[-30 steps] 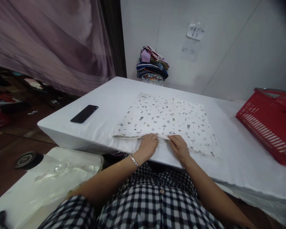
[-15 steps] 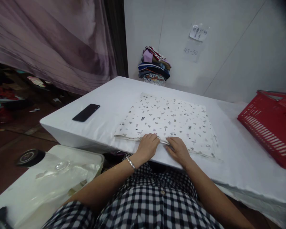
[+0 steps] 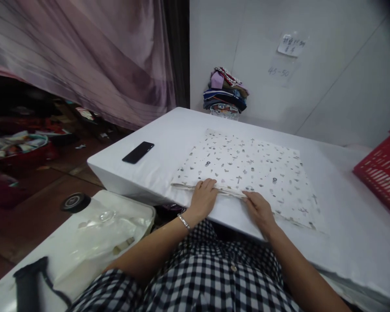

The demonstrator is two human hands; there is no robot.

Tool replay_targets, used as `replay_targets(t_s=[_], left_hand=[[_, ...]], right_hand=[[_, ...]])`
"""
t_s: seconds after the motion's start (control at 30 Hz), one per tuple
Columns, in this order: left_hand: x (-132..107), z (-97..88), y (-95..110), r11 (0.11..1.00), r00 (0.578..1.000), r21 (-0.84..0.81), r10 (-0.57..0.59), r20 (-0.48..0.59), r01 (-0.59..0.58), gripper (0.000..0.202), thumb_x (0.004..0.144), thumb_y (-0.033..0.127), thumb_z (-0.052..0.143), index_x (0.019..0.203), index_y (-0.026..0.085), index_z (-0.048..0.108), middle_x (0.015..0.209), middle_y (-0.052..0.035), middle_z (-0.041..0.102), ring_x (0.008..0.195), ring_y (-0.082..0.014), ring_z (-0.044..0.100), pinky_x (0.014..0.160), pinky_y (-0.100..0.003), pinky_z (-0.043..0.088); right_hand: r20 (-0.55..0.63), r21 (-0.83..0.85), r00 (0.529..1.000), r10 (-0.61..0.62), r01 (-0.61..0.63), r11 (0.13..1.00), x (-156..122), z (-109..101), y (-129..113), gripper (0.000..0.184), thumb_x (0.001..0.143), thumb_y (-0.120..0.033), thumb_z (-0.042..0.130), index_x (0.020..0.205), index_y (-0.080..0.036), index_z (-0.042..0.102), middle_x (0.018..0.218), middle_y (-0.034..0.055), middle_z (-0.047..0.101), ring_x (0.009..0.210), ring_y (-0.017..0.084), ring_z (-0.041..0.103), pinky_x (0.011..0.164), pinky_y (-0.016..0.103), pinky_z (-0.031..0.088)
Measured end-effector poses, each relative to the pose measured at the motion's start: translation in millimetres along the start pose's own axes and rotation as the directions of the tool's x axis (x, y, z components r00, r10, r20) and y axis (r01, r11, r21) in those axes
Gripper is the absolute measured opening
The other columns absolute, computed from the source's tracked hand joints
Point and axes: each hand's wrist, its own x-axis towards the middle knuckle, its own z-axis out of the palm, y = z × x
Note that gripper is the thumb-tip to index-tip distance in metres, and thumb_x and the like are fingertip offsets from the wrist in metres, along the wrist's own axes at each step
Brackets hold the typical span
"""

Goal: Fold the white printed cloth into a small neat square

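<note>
A white printed cloth (image 3: 247,167), patterned with small grey and dark motifs, lies folded in a rough rectangle on the white table (image 3: 169,130). My left hand (image 3: 204,198) is closed over its near edge, fingers curled on the layers and a bracelet at the wrist. Further right along that edge, my right hand (image 3: 259,210) pinches the folded rim between thumb and fingers. Layers show loosely between the two hands. The undersides of my fingers are hidden.
A black phone (image 3: 138,152) lies left on the table. Stacked folded fabrics (image 3: 225,93) stand at the wall, and a red basket (image 3: 381,169) sits at right. Lower left, a white side surface (image 3: 61,242) carries a tape roll (image 3: 75,202) and clear plastic.
My right hand has slid right along the cloth's near edge, widening the gap from my left hand. The left hand keeps its place on the edge. The view has turned slightly left.
</note>
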Motion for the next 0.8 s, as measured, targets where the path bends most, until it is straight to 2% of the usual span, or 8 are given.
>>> replay_targets(t_s=[0.33,0.53,0.8], left_hand=[[-33,-21.9,-64,0.979,0.980,0.055,-0.194,-0.039,0.196,0.014,0.080,0.014,0.049,0.079,0.017,0.063,0.118,-0.0101,0.058,0.117,-0.0264,0.045,0.099,-0.046,0.032],[-41,-32.3,-86,0.997,0.997,0.026,-0.069,-0.028,0.070,0.015,0.080,0.013,0.047,0.082,0.019,0.061,0.119,-0.0072,0.058,0.120,-0.0230,0.045,0.106,-0.046,0.026],[-51,-34.7,-96,1.000,0.999,-0.007,-0.024,0.030,0.024,0.015,0.081,0.014,0.045,0.083,0.018,0.059,0.116,-0.0071,0.059,0.118,-0.0215,0.046,0.105,-0.042,0.028]], right_hand=[[0.013,-0.073,0.999,-0.033,0.034,0.997,-1,0,0,0.027,0.092,-0.032,0.042,0.109,-0.021,0.060,0.097,0.0072,0.064,0.090,0.021,0.059,0.080,0.036,0.050],[0.009,-0.117,0.995,-0.095,0.095,0.989,1,-3,-8,0.027,0.092,-0.030,0.042,0.109,-0.021,0.061,0.097,0.0080,0.065,0.090,0.021,0.058,0.078,0.037,0.050],[0.131,-0.244,0.975,-0.180,0.208,0.947,1,-5,-14,0.029,0.091,-0.029,0.044,0.112,-0.017,0.060,0.104,0.0113,0.061,0.095,0.024,0.054,0.081,0.039,0.046]])
